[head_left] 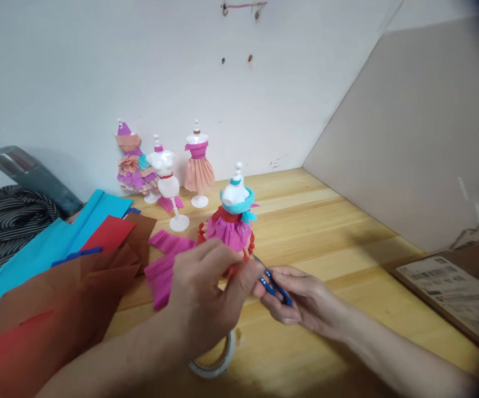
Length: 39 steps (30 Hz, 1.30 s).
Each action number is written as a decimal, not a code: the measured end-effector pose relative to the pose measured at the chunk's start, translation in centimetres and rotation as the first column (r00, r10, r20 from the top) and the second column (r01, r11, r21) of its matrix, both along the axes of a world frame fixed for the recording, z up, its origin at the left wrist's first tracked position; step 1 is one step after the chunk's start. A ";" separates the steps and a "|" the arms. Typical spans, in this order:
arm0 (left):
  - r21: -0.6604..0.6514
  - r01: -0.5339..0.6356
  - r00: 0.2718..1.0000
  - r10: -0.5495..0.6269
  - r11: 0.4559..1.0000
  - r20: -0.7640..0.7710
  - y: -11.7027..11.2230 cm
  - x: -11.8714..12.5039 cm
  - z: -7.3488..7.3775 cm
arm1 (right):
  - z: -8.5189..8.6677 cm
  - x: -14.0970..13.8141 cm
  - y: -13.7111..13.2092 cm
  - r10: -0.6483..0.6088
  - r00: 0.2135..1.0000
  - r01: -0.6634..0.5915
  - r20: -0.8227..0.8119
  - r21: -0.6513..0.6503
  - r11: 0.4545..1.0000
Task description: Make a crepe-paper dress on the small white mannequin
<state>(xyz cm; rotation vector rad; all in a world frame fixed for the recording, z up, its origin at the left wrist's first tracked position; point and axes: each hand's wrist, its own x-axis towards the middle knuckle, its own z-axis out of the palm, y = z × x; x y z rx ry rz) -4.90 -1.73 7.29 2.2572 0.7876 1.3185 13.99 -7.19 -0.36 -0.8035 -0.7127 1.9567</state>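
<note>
Snips (269, 286) above tabletop (305, 221), white wall (173, 66)

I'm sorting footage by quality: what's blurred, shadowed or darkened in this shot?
Head view: the left hand is blurred, the blue snips in the right hand look clearer; head view: small print on the label is too soft to read; head view: soft shadow on the table below the right forearm; head view: a dark band at the right edge.

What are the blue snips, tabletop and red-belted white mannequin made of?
Blue snips: likely plastic or painted-metal handles, two shiny rivet-like dots; greyish blade tip suggests steel.
Tabletop: smooth wood or wood-look laminate, from its yellow grain.
Mannequin: probably hard plastic, white with slight sheen.
</note>
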 end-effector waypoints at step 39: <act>0.098 -0.159 0.983 0.166 0.982 -0.072 1.9 -1.0 4.6 | 10.4 4.5 7.3 -0.616 0.673 0.021 0.409 0.822 0.568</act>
